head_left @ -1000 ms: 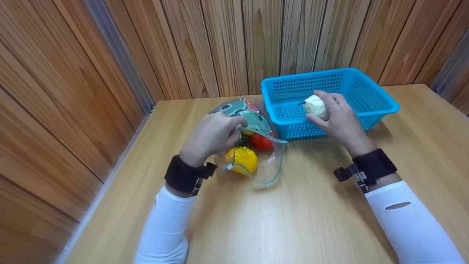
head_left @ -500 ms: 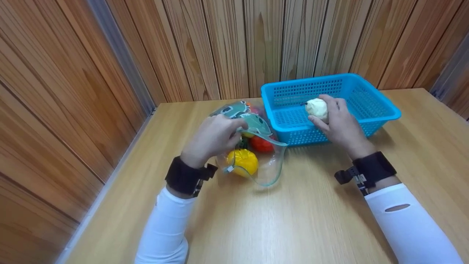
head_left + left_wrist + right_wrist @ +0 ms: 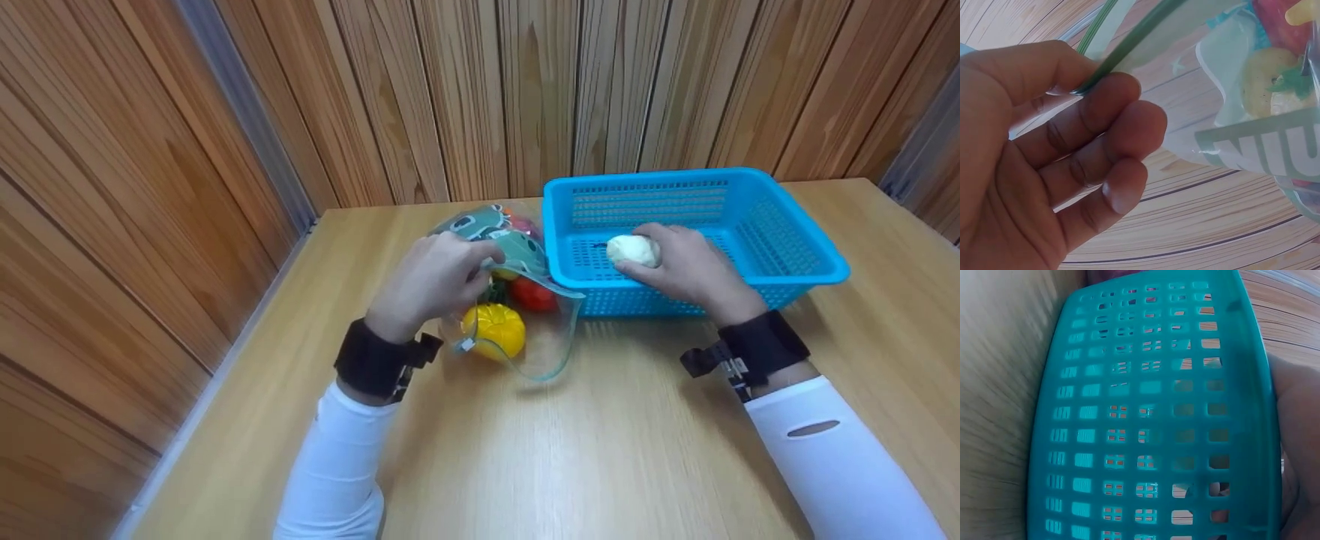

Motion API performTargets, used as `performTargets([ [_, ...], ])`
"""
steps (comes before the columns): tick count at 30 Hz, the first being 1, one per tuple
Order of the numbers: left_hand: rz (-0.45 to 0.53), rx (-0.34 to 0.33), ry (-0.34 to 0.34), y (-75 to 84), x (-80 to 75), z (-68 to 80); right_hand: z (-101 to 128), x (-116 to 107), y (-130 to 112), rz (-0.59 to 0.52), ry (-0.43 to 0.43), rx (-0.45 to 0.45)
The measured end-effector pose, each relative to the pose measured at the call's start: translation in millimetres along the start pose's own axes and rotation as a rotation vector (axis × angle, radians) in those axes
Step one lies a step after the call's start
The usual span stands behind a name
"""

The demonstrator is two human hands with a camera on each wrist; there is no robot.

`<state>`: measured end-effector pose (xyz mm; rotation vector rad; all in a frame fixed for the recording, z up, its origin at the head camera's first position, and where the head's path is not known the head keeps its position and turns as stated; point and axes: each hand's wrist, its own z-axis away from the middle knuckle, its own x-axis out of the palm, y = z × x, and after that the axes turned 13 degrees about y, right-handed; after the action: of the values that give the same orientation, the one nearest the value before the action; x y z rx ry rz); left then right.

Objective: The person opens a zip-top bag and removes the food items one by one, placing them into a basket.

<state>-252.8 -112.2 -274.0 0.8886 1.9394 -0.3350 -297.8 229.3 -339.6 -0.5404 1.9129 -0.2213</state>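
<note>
My left hand (image 3: 439, 277) pinches the green-edged rim of a clear zip bag (image 3: 1185, 67) between thumb and index finger. Inside the bag lie a yellow pumpkin (image 3: 495, 330), a red vegetable (image 3: 534, 294) and other produce partly covered by the green print. In my right hand (image 3: 690, 270) is a pale, cream-coloured pear (image 3: 634, 251) with a dark stem, its thumb and fingers curled round it. That hand reaches over the near rim of a blue perforated basket (image 3: 810, 277), with the pear down inside. The basket wall hides most of the pear in the right wrist view.
The bag stands on a light wooden table (image 3: 600, 450), close against the basket's left side. Behind both rises a wood-panelled wall (image 3: 495, 97), and a second panelled wall (image 3: 112, 225) runs along the left.
My right hand has lowered the pear into the basket. The basket has shifted toward me and a little to the right. My left hand keeps its hold on the bag's rim.
</note>
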Motion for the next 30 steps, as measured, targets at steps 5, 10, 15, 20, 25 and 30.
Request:
performTargets([
  [5,0.014,-0.026,-0.033,-0.2,-0.4,-0.8,0.5,0.0,0.0,0.012,-0.038,-0.019],
  [10,0.031,-0.041,-0.068,-0.9,-0.8,-2.0,1.7,-0.4,-2.6,0.031,-0.024,-0.04],
  [15,0.11,-0.145,-0.238,-2.7,-2.6,-0.8,5.0,0.3,-15.2,0.022,0.158,-0.165],
  [20,0.146,-0.198,-0.334,-2.8,-3.0,0.9,13.1,4.8,-44.1,-0.248,0.493,-0.591],
  [25,0.153,-0.149,-0.262,-1.4,-0.9,-0.3,33.4,13.0,-89.0,-0.566,0.392,-0.916],
  [30,0.164,-0.124,-0.205,-1.5,-1.3,0.1,48.5,30.5,-125.2,-0.34,-0.025,-0.704],
])
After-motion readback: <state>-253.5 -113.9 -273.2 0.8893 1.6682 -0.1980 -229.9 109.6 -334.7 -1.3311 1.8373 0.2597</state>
